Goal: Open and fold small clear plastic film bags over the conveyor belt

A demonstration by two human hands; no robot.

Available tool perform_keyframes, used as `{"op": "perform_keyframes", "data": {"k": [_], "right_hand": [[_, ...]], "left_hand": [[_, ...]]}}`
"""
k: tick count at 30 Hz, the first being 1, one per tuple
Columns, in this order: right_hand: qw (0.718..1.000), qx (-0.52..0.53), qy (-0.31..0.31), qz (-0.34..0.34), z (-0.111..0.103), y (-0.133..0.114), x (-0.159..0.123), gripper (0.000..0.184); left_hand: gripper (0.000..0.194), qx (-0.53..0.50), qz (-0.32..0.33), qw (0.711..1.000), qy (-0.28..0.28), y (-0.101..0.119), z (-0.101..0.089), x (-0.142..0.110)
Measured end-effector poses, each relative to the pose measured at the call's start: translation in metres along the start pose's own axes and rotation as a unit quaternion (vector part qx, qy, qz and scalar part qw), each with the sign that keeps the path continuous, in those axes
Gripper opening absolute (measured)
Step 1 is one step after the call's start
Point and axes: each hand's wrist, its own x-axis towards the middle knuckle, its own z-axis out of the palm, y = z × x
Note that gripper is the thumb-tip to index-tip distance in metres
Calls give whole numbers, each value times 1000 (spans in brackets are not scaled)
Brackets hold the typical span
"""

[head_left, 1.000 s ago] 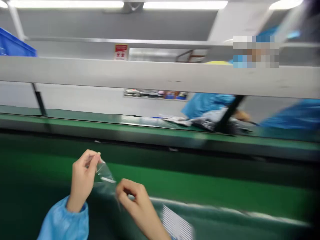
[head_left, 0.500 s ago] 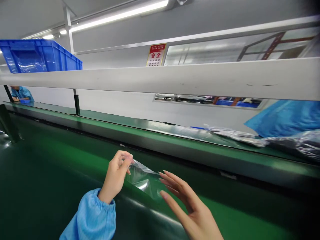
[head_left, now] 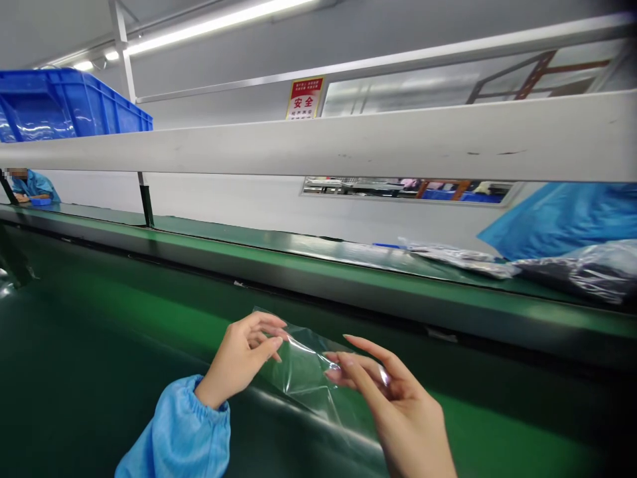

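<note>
Holding one piece of clear plastic film (head_left: 303, 375) between two bare hands, each in a narrow pinch: left hand (head_left: 241, 358) grips one edge with its fingertips, right hand (head_left: 393, 392) the opposite edge between thumb and fingers. Film: creased, slack, spread between the hands, over the green bench mat (head_left: 124, 318); whether it touches the mat cannot be told. Contents: none visible; no other item is on or in the film, and no opening can be made out.

Behind the left hand: one blue elasticated sleeve (head_left: 174, 428). Ahead of the grip: one white rail (head_left: 378, 143). To the right of the grip, further off: two heaps of bagged goods (head_left: 572, 272), one blue sleeve of a co-worker (head_left: 562, 222). To the left, far off: one blue plastic crate (head_left: 64, 106), one co-worker (head_left: 34, 187).
</note>
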Motion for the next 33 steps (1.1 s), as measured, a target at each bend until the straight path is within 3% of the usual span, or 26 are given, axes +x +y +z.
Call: {"op": "perform_keyframes", "data": {"k": [3, 8, 13, 17, 24, 29, 33], "right_hand": [[1000, 4, -11, 2, 3, -2, 1, 73], [995, 68, 19, 67, 10, -10, 3, 95], [991, 58, -21, 119, 12, -10, 4, 72], [993, 54, 6, 101, 10, -6, 4, 66], [993, 19, 47, 102, 11, -13, 4, 71], [997, -18, 34, 59, 5, -8, 5, 59], [997, -23, 46, 64, 4, -7, 6, 58]], "left_hand": [[19, 20, 19, 999, 28, 3, 2, -2], [16, 17, 42, 998, 48, 5, 5, -2], [21, 2, 38, 997, 62, 3, 4, 0], [22, 55, 47, 996, 60, 1, 4, -1], [26, 146, 51, 987, 50, -1, 6, -4], [28, 139, 38, 988, 46, 0, 4, -2], [28, 134, 20, 989, 57, 3, 3, 1]]}}
